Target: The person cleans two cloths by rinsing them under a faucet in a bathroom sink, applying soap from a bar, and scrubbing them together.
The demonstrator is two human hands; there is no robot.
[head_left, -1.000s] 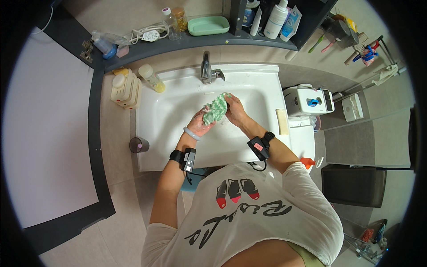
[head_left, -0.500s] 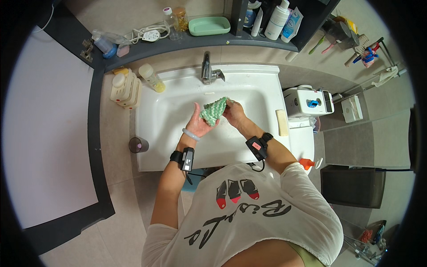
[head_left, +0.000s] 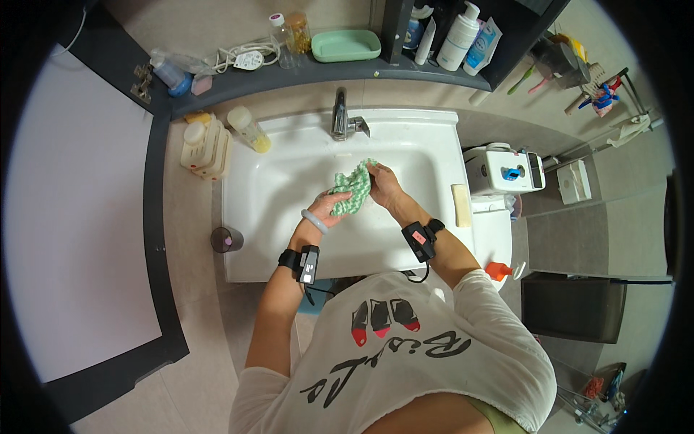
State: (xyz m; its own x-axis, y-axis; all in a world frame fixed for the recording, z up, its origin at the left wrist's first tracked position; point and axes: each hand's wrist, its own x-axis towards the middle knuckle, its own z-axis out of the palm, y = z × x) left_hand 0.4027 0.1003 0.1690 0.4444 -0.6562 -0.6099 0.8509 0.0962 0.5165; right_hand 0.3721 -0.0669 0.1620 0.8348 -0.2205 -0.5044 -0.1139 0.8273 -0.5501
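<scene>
I'm seeing the left hand (head_left: 331, 207) clasping the green-and-white cloth (head_left: 353, 181), grip nearly closed, thumb over it; the right hand (head_left: 385, 185) is pinching its right edge, above the sink (head_left: 271, 199).

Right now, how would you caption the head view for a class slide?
Left hand and right hand hold a green-and-white cloth over a white sink.

Soft shadows cross the brightly lit basin (head_left: 249, 217); outer edges bow.
</scene>
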